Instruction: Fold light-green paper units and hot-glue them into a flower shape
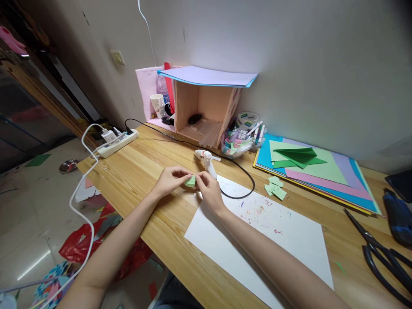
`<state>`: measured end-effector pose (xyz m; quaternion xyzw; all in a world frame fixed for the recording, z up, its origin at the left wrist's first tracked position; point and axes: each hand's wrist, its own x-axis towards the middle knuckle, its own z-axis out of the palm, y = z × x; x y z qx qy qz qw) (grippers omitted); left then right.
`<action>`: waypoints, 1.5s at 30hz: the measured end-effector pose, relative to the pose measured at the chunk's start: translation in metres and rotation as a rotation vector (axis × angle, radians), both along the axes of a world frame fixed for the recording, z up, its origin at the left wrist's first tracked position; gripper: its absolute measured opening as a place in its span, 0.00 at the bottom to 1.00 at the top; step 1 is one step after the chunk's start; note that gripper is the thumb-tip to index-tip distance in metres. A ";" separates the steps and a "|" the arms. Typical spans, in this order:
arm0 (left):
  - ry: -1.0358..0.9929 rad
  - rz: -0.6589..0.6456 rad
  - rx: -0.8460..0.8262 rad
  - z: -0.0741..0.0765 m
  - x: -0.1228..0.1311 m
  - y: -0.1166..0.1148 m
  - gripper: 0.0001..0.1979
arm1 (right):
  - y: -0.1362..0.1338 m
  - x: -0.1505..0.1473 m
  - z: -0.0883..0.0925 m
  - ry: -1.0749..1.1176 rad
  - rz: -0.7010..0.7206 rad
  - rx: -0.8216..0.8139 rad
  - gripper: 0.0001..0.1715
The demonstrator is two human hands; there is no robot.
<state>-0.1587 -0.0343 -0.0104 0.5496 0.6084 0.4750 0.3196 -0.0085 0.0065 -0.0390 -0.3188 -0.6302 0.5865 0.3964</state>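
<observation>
A small piece of light green paper (190,182), seemingly folded or layered, is held between my two hands above the table. My left hand (172,180) pinches it from the left, thumb along its upper edge. From the right, the fingers of my right hand (207,189) close on its other side; the fingertips partly hide it. Just behind my right hand a white glue gun (207,161) stands on the table, its black cord curving to the right. Under my right forearm lies a white sheet of paper (257,240) with coloured smudges.
Light green paper scraps (275,188) lie right of the hands. Beyond them is a stack of coloured paper (331,176). Black-handled scissors (373,244) rest at the right. A power strip (118,143) sits at the far left edge, and a cardboard box (212,105) stands against the wall.
</observation>
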 end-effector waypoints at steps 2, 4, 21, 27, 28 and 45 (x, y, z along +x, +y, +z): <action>-0.025 0.044 0.009 -0.001 -0.003 0.001 0.12 | -0.001 0.001 0.001 0.024 0.008 -0.030 0.16; -0.065 0.140 0.031 -0.002 -0.007 0.003 0.12 | -0.002 0.003 0.005 -0.007 -0.017 0.017 0.16; -0.017 0.485 0.278 -0.001 -0.008 0.001 0.11 | 0.022 0.013 0.010 -0.309 -0.497 0.744 0.10; -0.098 0.285 0.193 -0.004 0.001 0.000 0.10 | 0.000 0.001 0.012 -0.379 -0.020 0.362 0.16; -0.123 0.231 0.163 -0.004 0.003 0.000 0.10 | 0.000 0.000 0.011 -0.366 -0.017 0.335 0.17; -0.161 0.118 -0.020 -0.004 0.004 0.001 0.10 | 0.002 0.003 0.006 -0.320 -0.006 0.344 0.20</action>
